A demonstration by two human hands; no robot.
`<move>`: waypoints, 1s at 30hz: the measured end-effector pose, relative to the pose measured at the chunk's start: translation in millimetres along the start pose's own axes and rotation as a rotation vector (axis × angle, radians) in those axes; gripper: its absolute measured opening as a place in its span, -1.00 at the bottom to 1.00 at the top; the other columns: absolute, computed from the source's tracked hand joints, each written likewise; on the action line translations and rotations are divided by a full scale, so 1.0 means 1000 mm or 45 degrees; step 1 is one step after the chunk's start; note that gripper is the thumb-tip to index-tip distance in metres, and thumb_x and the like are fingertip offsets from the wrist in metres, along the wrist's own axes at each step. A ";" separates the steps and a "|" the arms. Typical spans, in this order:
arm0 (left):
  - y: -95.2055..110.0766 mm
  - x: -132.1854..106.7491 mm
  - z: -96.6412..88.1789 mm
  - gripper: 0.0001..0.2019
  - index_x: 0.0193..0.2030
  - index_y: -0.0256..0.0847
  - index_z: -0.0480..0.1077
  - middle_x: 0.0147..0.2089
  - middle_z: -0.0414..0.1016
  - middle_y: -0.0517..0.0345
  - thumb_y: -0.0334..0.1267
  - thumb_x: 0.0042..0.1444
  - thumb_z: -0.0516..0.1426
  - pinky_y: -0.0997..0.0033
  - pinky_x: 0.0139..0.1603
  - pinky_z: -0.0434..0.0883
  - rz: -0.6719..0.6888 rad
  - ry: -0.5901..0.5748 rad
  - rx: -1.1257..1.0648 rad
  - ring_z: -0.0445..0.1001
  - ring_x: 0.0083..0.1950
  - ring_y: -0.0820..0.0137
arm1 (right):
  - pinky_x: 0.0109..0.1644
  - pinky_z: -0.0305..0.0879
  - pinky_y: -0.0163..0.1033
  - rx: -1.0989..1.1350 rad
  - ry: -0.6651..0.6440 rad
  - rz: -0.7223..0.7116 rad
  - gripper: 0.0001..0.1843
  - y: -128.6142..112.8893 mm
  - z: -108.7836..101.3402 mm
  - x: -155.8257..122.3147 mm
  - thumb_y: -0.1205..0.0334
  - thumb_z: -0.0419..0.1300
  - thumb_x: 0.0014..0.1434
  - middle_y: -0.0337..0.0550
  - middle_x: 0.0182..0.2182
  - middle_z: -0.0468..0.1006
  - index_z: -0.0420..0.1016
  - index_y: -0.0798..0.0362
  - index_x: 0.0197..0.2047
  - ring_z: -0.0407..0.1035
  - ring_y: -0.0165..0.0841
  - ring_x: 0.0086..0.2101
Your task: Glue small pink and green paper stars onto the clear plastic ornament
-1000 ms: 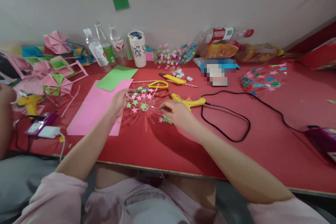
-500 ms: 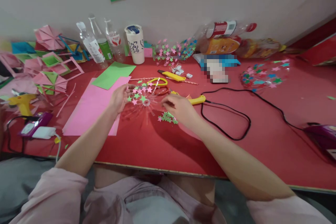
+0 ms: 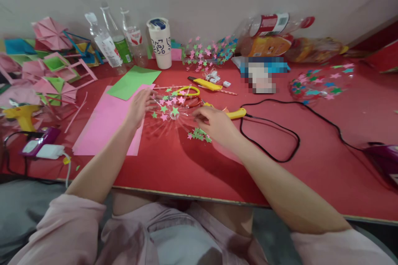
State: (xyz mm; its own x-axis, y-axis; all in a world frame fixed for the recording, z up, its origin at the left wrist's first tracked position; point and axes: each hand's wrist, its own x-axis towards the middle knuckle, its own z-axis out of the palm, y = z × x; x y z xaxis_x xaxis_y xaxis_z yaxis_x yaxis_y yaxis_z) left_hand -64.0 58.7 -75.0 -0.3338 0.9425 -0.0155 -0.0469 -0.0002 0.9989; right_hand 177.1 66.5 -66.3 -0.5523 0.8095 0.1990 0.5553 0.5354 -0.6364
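Observation:
Between my hands is a clear plastic bottle piece point(image 3: 174, 112), cut into thin strips that fan outward, with pink and green paper stars on them. My left hand point(image 3: 139, 107) holds its left side, the fingers slightly apart along the strips. At the piece's right side, my right hand point(image 3: 213, 123) is closed, thumb and fingertips pinched together; what lies between them is too small to make out. Just below these fingertips, a small pile of green and pink stars point(image 3: 199, 134) lies on the red table point(image 3: 186, 174).
Behind the piece lie yellow-handled scissors point(image 3: 189, 90), a yellow utility knife point(image 3: 209, 85) and a yellow glue gun point(image 3: 236, 113) with a looping black cord. Pink paper point(image 3: 105, 128) and green paper point(image 3: 133, 83) lie left. Bottles and a white tumbler point(image 3: 160, 47) stand along the wall.
My view has tipped slightly downward. The fingers of my left hand have spread a little along the strips. My right hand stays pinched beside the plastic piece.

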 end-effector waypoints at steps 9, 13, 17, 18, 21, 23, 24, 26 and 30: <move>-0.003 -0.014 -0.013 -0.61 -0.07 -0.13 0.39 0.01 0.43 0.04 0.11 0.20 0.03 0.17 0.25 0.22 0.592 0.184 0.499 0.37 0.10 0.29 | -0.15 0.35 -0.24 0.110 -0.030 -0.001 -0.65 -0.002 0.001 -0.003 0.58 -0.04 0.00 -0.11 -0.27 0.56 0.42 0.07 -0.24 0.48 -0.35 -0.24; -0.002 -0.028 -0.011 -0.56 0.07 -0.12 0.33 0.13 0.36 0.00 0.12 0.24 -0.04 0.15 0.31 0.15 0.766 0.102 0.615 0.31 0.21 0.27 | -0.17 0.37 -0.25 0.152 -0.061 -0.018 -0.65 -0.004 0.003 -0.005 0.58 -0.03 -0.04 -0.13 -0.28 0.56 0.43 0.06 -0.26 0.47 -0.37 -0.27; -0.001 -0.036 -0.007 -0.55 0.13 -0.10 0.29 0.20 0.33 0.00 0.11 0.27 -0.08 0.12 0.34 0.11 0.870 -0.046 0.673 0.22 0.30 0.24 | -0.19 0.37 -0.30 0.184 -0.089 -0.033 -0.60 -0.007 0.005 -0.008 0.60 -0.04 -0.08 -0.15 -0.27 0.56 0.45 0.06 -0.25 0.45 -0.42 -0.31; -0.002 -0.037 -0.007 -0.55 0.14 -0.09 0.28 0.21 0.32 0.00 0.10 0.27 -0.09 0.11 0.35 0.10 0.880 -0.062 0.677 0.21 0.32 0.24 | -0.19 0.36 -0.30 0.189 -0.095 -0.036 -0.59 -0.007 0.006 -0.008 0.60 -0.04 -0.08 -0.16 -0.27 0.56 0.45 0.06 -0.24 0.45 -0.43 -0.31; -0.003 -0.037 -0.007 -0.55 0.16 -0.08 0.27 0.23 0.30 0.00 0.08 0.29 -0.11 0.10 0.36 0.08 0.891 -0.066 0.676 0.19 0.33 0.24 | -0.17 0.36 -0.29 0.200 -0.115 -0.050 -0.60 -0.010 0.009 -0.011 0.58 -0.03 -0.05 -0.15 -0.27 0.57 0.46 0.07 -0.21 0.45 -0.41 -0.29; -0.005 -0.036 -0.008 -0.55 0.16 -0.08 0.27 0.23 0.31 0.00 0.09 0.29 -0.11 0.11 0.36 0.08 0.878 -0.054 0.664 0.20 0.33 0.24 | -0.14 0.37 -0.27 0.199 -0.133 -0.071 -0.61 -0.011 0.012 -0.012 0.57 -0.02 -0.02 -0.12 -0.26 0.57 0.47 0.08 -0.20 0.45 -0.39 -0.27; -0.005 -0.035 -0.008 -0.54 0.16 -0.08 0.28 0.23 0.31 0.01 0.10 0.28 -0.11 0.11 0.36 0.08 0.870 -0.047 0.654 0.20 0.33 0.23 | -0.12 0.36 -0.26 0.193 -0.140 -0.084 -0.61 -0.012 0.013 -0.013 0.56 -0.03 -0.01 -0.11 -0.24 0.57 0.47 0.08 -0.20 0.45 -0.38 -0.25; -0.006 -0.034 -0.009 -0.54 0.15 -0.06 0.29 0.22 0.32 0.03 0.12 0.27 -0.10 0.12 0.36 0.08 0.862 -0.038 0.631 0.21 0.32 0.24 | -0.11 0.36 -0.26 0.189 -0.147 -0.105 -0.60 -0.012 0.015 -0.013 0.57 -0.04 -0.01 -0.10 -0.22 0.57 0.47 0.08 -0.19 0.45 -0.38 -0.23; -0.004 -0.036 -0.008 -0.56 0.15 0.00 0.30 0.22 0.33 0.07 0.12 0.27 -0.10 0.16 0.36 0.09 0.864 -0.039 0.631 0.21 0.33 0.27 | -0.14 0.35 -0.28 0.159 -0.121 -0.130 -0.60 -0.012 0.013 -0.012 0.57 -0.04 -0.01 -0.12 -0.23 0.56 0.46 0.06 -0.20 0.44 -0.38 -0.25</move>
State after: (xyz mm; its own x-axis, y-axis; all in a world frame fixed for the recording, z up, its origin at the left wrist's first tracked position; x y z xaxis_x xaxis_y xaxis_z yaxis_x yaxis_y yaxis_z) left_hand -59.6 22.0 -78.3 -0.1142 0.7995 0.5897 0.5763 -0.4302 0.6948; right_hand 169.6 47.1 -70.7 -0.6614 0.7229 0.1999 0.4153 0.5749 -0.7050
